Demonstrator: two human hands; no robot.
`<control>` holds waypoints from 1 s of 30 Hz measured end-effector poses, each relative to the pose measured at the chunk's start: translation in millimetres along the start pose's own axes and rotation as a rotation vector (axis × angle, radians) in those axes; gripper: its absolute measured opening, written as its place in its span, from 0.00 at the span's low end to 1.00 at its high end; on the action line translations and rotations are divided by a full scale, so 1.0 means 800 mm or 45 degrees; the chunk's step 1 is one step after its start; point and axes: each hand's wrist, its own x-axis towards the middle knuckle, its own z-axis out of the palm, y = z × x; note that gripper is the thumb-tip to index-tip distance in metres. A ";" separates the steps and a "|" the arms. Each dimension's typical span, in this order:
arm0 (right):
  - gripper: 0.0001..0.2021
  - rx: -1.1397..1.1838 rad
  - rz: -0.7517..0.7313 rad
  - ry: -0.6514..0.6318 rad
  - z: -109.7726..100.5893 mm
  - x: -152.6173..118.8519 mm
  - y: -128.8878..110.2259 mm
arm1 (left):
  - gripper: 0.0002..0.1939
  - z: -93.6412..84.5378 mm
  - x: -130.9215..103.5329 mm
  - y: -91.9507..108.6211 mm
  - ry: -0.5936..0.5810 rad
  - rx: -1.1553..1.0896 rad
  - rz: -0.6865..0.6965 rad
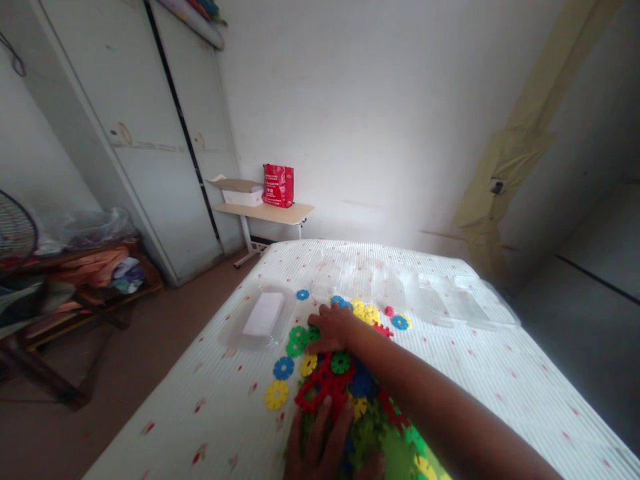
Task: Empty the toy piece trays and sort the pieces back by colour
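Hands spread open: right hand on green discs, left hand on red pieces.

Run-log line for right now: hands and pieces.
Left hand: open on red pieces | right hand: at green discs, grip unclear | white rectangle: in clear tray

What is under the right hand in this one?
Green notched discs show beside the right hand, and between its thumb and fingers. Whatever lies directly beneath the palm is covered, so I cannot tell.
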 end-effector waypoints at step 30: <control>0.11 1.167 0.237 0.571 -0.003 -0.163 0.015 | 0.22 0.011 0.080 -0.017 -0.214 -0.573 -0.460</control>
